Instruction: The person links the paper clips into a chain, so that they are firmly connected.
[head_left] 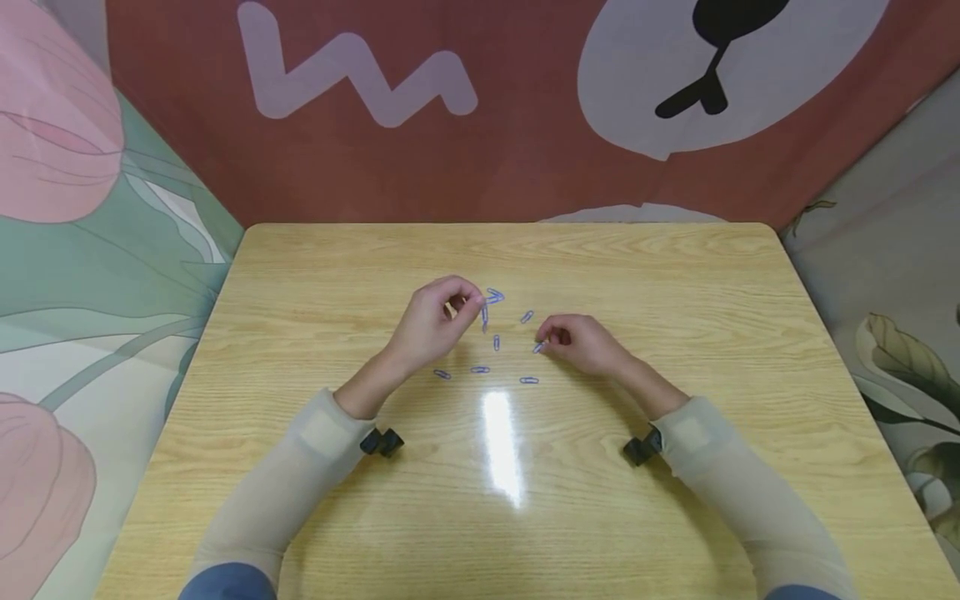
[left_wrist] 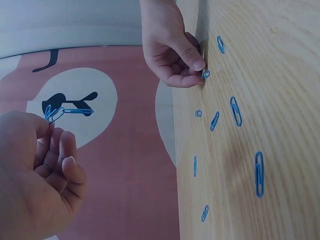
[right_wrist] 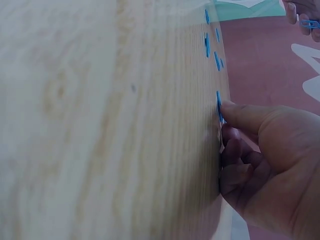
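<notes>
clips (left_wrist: 259,175): blu | tbl (head_left: 570,533): tan woodgrain | backdrop (head_left: 525,133): red w/ pale zigzag (head_left: 348,50)

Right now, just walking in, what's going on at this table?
A person's left hand holds a short string of linked blue paper clips, raised off the table. The right hand pinches a single clip low over the wood; whether it touches the surface is hard to tell. Several loose clips lie scattered nearby.
</notes>
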